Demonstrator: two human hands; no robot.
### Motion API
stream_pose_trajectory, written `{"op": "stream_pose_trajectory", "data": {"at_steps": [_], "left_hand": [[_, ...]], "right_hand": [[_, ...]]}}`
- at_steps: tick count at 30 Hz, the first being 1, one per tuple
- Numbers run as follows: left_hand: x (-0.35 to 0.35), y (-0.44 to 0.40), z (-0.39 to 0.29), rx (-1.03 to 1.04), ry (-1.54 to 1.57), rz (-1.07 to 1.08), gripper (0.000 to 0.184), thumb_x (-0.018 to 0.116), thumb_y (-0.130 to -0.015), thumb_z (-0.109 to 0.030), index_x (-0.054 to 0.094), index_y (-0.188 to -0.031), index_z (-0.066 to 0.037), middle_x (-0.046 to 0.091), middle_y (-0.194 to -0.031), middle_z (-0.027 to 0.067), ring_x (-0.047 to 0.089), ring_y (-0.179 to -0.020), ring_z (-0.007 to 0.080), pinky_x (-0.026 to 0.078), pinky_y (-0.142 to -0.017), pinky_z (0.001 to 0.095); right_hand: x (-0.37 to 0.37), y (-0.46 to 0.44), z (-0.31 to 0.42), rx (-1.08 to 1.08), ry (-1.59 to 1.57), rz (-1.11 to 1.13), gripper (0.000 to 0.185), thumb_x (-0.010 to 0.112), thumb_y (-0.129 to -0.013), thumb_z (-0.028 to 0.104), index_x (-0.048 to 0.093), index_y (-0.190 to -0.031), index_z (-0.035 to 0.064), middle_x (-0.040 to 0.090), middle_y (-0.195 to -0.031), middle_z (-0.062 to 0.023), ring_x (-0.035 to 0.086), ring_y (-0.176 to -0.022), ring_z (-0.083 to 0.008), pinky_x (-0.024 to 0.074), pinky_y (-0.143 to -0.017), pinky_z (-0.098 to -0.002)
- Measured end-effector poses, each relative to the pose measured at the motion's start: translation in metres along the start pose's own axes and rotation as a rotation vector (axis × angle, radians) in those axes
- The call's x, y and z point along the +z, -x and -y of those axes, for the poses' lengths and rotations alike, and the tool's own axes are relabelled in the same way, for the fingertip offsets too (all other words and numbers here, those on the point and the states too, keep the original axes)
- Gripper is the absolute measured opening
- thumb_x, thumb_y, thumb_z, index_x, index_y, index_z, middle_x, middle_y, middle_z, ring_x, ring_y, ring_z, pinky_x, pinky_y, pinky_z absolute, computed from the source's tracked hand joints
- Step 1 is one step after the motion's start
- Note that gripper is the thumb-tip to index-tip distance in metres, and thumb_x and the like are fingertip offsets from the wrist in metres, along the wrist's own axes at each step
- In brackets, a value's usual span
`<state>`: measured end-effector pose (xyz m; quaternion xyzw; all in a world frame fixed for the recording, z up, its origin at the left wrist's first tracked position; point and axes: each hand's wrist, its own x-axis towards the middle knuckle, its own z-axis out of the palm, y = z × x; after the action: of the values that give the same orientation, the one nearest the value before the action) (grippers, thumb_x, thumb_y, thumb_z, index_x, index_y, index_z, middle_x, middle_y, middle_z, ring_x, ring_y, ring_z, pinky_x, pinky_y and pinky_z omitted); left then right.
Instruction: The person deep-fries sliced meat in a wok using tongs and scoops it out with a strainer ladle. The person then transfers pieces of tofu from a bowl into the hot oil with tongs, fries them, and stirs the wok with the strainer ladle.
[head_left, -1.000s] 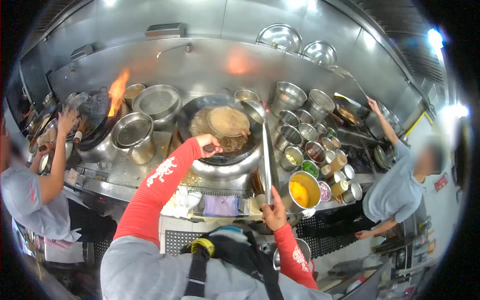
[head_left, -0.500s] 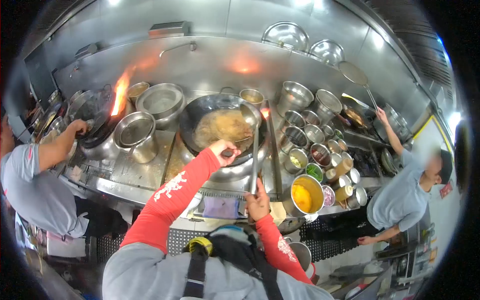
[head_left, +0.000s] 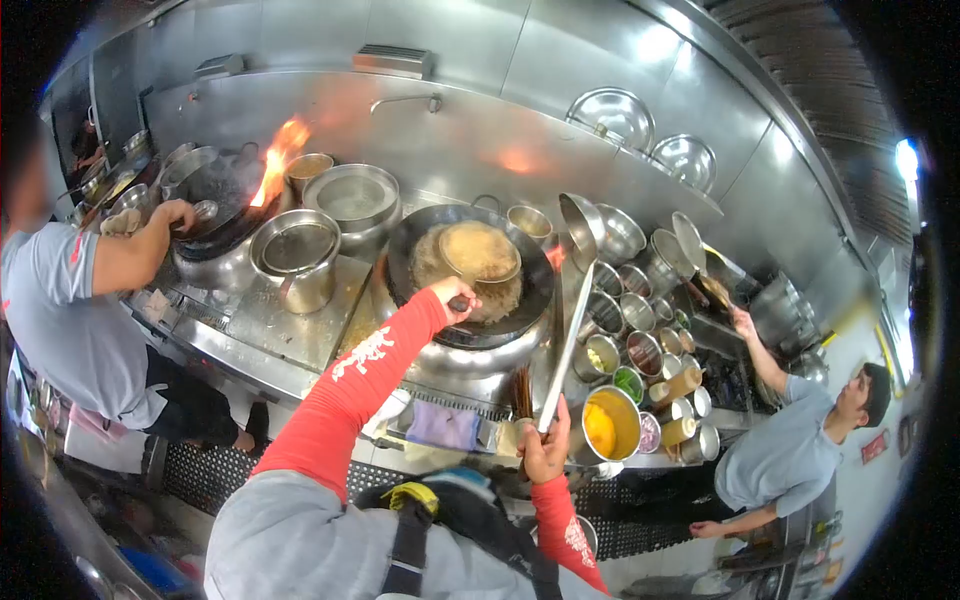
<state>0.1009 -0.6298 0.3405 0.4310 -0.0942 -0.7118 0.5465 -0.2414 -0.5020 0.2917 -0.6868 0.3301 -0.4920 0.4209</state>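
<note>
My left hand (head_left: 457, 301) is closed around the dark handle end of a round skimmer (head_left: 480, 252). The skimmer's light-brown disc sits over the bubbling, golden-brown liquid in a large black wok (head_left: 537, 262); whether it lies on food or on liquid I cannot tell. My right hand (head_left: 545, 448) grips the long metal handle of a ladle (head_left: 582, 228). The ladle's bowl is raised beyond the wok's right rim, beside the steel pots. Both my forearms are in red sleeves, the left one reaching across the stove front.
A flame (head_left: 281, 160) rises by another wok (head_left: 222, 215), where a co-worker (head_left: 90, 300) stands on the left. A second co-worker (head_left: 785, 455) is on the right. Several ingredient containers, a pot with yellow contents (head_left: 624, 412), a strainer pot (head_left: 297, 250) and a purple cloth (head_left: 443, 425) are near.
The ladle has come up out of the wok's right side and swung right. The skimmer's round disc now shows at the liquid's surface. My view has shifted slightly.
</note>
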Motion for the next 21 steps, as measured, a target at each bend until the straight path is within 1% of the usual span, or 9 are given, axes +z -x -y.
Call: {"op": "stream_pose_trajectory", "data": {"at_steps": [4,8,10,12,14,15,17,19,21], "left_hand": [[-0.024,-0.002,-0.007,0.113,-0.177,0.037,0.011,0.058,-0.078,-0.002,0.058,-0.088,0.0,0.065,-0.085,0.0158,0.061,-0.065,0.0131,0.049,-0.056,0.0268],[-0.017,0.053,-0.013,0.096,-0.103,-0.038,0.013,0.059,-0.077,0.001,0.057,-0.09,0.001,0.066,-0.086,0.0178,0.06,-0.06,0.0144,0.049,-0.052,0.0273],[-0.014,0.081,-0.013,0.099,-0.117,-0.075,0.009,0.059,-0.078,0.001,0.057,-0.087,0.0,0.067,-0.088,0.0191,0.059,-0.059,0.014,0.048,-0.051,0.0266],[-0.019,0.097,-0.02,0.118,-0.151,0.002,0.011,0.06,-0.079,0.0,0.057,-0.089,0.0,0.067,-0.089,0.0184,0.059,-0.059,0.0131,0.046,-0.049,0.025],[-0.018,0.116,-0.03,0.114,-0.18,0.031,0.019,0.061,-0.078,-0.002,0.056,-0.096,0.002,0.067,-0.091,0.0175,0.059,-0.059,0.0115,0.045,-0.046,0.0229],[-0.016,0.131,-0.035,0.139,-0.188,0.081,0.024,0.062,-0.078,-0.003,0.055,-0.1,0.003,0.067,-0.093,0.0177,0.058,-0.06,0.0106,0.044,-0.045,0.0227],[-0.014,0.153,-0.042,0.217,-0.207,0.175,0.027,0.063,-0.079,-0.005,0.055,-0.103,0.003,0.066,-0.096,0.0161,0.058,-0.06,0.0092,0.045,-0.044,0.0221],[-0.006,0.179,-0.039,0.256,-0.086,0.295,0.03,0.062,-0.082,-0.007,0.053,-0.11,0.0,0.066,-0.098,0.0134,0.057,-0.061,0.0082,0.045,-0.045,0.0213],[-0.006,0.189,-0.032,0.279,-0.075,0.372,0.034,0.06,-0.083,-0.007,0.05,-0.115,0.0,0.066,-0.097,0.0121,0.058,-0.064,0.0078,0.048,-0.045,0.0211]], "right_hand": [[-0.004,-0.003,0.014,-0.003,0.076,0.035,0.068,0.052,-0.086,0.0,0.019,-0.146,0.0012,0.055,-0.074,-0.0044,0.048,-0.048,-0.0077,0.0422,-0.042,-0.0226],[-0.008,-0.011,0.008,-0.053,0.226,0.086,0.068,0.052,-0.087,-0.001,0.02,-0.146,0.0004,0.056,-0.078,-0.0055,0.048,-0.049,-0.0078,0.0424,-0.043,-0.0228],[-0.009,-0.015,0.021,0.122,0.177,0.093,0.067,0.056,-0.085,0.004,0.026,-0.145,-0.0001,0.053,-0.106,-0.0135,0.052,-0.08,-0.0147,0.0444,-0.067,-0.0269],[-0.007,-0.023,0.037,0.246,0.122,0.085,0.066,0.061,-0.084,0.009,0.033,-0.143,-0.0007,0.05,-0.134,-0.0216,0.056,-0.111,-0.0215,0.0463,-0.09,-0.031],[-0.004,-0.04,0.043,0.071,0.16,0.049,0.065,0.058,-0.085,0.007,0.031,-0.144,0.0006,0.053,-0.131,-0.0197,0.059,-0.104,-0.0191,0.047,-0.088,-0.0315],[0.0,-0.05,0.042,-0.1,0.166,-0.008,0.064,0.057,-0.086,0.006,0.031,-0.145,0.0013,0.055,-0.129,-0.0189,0.06,-0.1,-0.0184,0.0473,-0.087,-0.0321],[0.0,-0.075,0.041,-0.264,0.327,-0.062,0.064,0.054,-0.086,0.004,0.03,-0.145,0.0041,0.059,-0.119,-0.0219,0.062,-0.095,-0.0252,0.0475,-0.084,-0.0343],[-0.003,-0.095,0.054,-0.234,0.499,-0.049,0.064,0.054,-0.086,0.007,0.03,-0.146,0.0073,0.059,-0.11,-0.026,0.061,-0.092,-0.0338,0.0473,-0.083,-0.0354],[-0.012,-0.113,0.029,-0.428,0.616,-0.061,0.064,0.054,-0.086,0.008,0.031,-0.145,0.0076,0.058,-0.104,-0.0281,0.06,-0.086,-0.0397,0.0485,-0.076,-0.0369]]}}
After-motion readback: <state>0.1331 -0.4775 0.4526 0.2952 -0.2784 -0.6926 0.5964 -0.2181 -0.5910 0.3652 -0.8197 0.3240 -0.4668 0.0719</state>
